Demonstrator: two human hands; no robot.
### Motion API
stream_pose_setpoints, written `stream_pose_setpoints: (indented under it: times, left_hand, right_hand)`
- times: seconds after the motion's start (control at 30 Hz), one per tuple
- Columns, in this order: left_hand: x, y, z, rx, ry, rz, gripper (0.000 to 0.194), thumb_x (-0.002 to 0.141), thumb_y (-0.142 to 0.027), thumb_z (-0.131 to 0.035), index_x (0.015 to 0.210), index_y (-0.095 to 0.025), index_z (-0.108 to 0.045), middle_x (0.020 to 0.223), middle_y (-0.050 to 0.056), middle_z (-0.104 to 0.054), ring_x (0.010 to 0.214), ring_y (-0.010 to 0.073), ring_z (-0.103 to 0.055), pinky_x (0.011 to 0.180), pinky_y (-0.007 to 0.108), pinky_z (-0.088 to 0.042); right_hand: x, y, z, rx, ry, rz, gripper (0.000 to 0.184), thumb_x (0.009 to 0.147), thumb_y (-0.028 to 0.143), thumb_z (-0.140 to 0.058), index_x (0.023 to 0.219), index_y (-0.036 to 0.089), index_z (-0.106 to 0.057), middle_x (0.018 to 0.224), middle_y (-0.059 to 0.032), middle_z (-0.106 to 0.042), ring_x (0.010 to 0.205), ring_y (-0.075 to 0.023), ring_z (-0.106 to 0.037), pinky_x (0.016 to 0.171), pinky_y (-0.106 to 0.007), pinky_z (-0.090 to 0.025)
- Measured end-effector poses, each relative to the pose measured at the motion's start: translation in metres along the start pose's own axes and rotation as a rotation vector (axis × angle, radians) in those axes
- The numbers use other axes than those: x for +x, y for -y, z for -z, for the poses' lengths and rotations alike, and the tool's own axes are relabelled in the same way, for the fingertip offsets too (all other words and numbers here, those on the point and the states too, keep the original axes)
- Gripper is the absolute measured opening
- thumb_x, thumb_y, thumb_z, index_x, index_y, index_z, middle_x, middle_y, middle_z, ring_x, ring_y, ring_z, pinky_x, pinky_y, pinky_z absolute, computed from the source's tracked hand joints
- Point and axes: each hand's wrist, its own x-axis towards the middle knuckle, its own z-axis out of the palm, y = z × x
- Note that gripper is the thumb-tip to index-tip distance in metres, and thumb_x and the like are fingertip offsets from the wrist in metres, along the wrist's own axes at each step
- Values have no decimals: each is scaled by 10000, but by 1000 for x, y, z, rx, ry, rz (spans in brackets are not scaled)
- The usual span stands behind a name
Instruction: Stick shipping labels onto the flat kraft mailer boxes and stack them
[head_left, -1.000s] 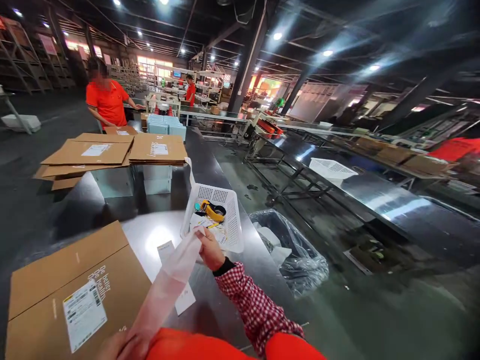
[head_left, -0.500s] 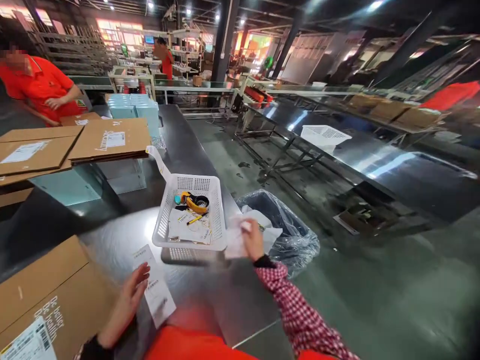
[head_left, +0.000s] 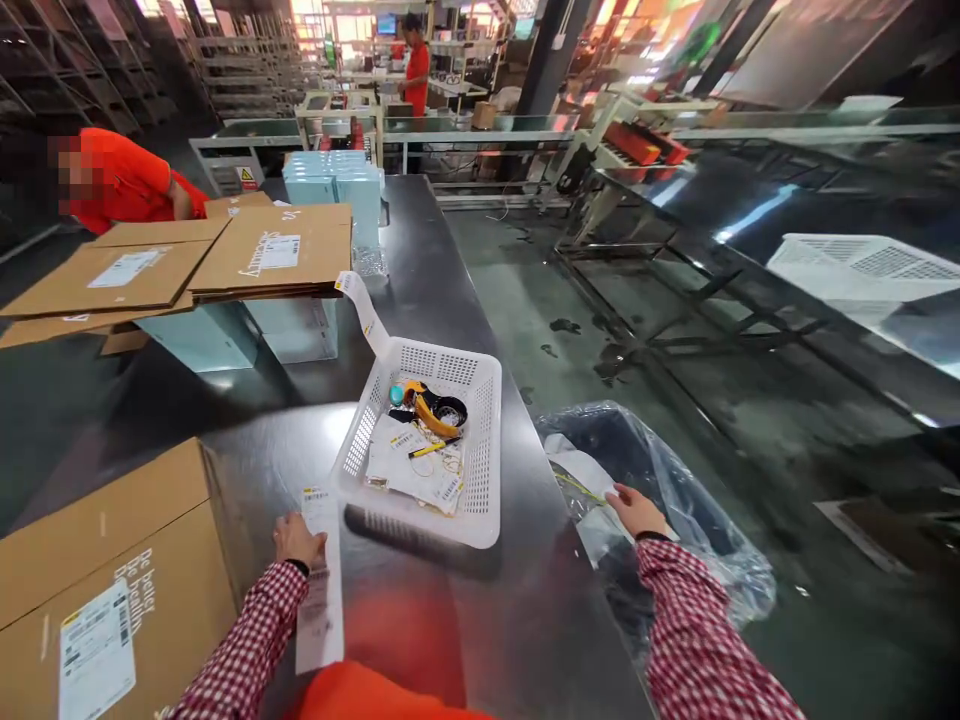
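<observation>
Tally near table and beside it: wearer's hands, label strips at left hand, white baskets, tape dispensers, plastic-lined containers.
Hands (left hand, right hand): 2
Label strip: 1
White basket: 1
Tape dispenser: 1
Plastic-lined container: 1
Total: 6

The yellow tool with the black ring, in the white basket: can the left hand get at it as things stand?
Likely yes: the white basket is open on top and nothing seems to cover the yellow tool. The left hand, at the paper strip, would just need lifting over the basket's side.
</observation>
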Motion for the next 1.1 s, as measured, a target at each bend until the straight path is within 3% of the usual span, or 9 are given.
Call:
stream_pose_setpoints:
  times: [0.1,0.17,0.23,0.33,0.4,0.53,0.7,0.87,1.1]
  left_hand:
    - [-2,4,14,-167,-35,-27,156,840,-287,-593,848,-132,-580,929,54,-622,922,198,-590,862,408,-448]
    - [-14,5,35,-329,-78,-81,194,859,-327,-532,832,-136,-555,876,64,-634,851,197,-618,811,381,-480]
    - [-37,7,65,-511,-125,-179,285,863,-399,-453,935,-133,-525,981,115,-646,917,220,-629,808,355,-503]
    - [-86,19,119,-759,-103,-347,483,847,-538,-427,1147,-162,-470,1137,97,-638,1050,214,-606,872,309,-501]
    - [-118,35,154,-997,11,-345,533,765,-519,-606,1151,-169,-496,1122,93,-656,997,231,-625,855,305,-507]
    - [-156,77,203,-1003,111,-352,556,736,-491,-670,1185,-198,-523,1022,67,-691,787,215,-646,721,309,-544]
    - [-166,135,226,-876,-10,-441,590,702,-595,-622,1158,-222,-583,1048,86,-693,886,288,-650,754,365,-567]
    - [-158,184,239,-775,-65,-486,602,721,-587,-586,1214,-242,-583,1099,78,-690,986,313,-639,844,401,-551]
    - [-143,228,248,-743,-68,-495,665,680,-597,-591,1232,-225,-587,1277,79,-598,1186,335,-530,1018,442,-425]
  right_hand:
    - [-29,47,-18,177,61,50,275,731,387,-524,804,160,-661,860,-165,-675,837,-281,-647,776,-419,-494]
    - [-70,96,-21,359,167,189,354,748,436,-536,933,162,-663,902,-113,-687,825,-226,-653,777,-349,-516]
    - [-124,152,-21,555,416,417,340,808,450,-520,915,175,-687,863,-93,-685,721,-184,-635,684,-308,-519]
    - [-203,234,-24,634,737,722,278,849,378,-522,849,184,-722,779,-72,-676,723,-163,-610,669,-279,-483]
    - [-243,283,-30,697,860,728,236,813,341,-571,883,176,-725,767,-55,-651,672,-139,-580,618,-260,-458]
    - [-293,356,-38,819,1236,558,242,742,319,-623,882,141,-711,576,28,-531,478,-65,-434,469,-205,-359]
    - [-340,401,-27,789,1389,601,166,670,266,-655,748,128,-705,536,39,-529,459,-49,-392,426,-184,-289]
    - [-382,421,-25,669,1332,739,129,655,217,-640,715,128,-711,572,21,-592,499,-59,-418,471,-192,-321]
    - [-417,442,-27,473,1332,880,186,674,222,-615,791,131,-728,587,16,-588,505,-68,-415,459,-187,-312]
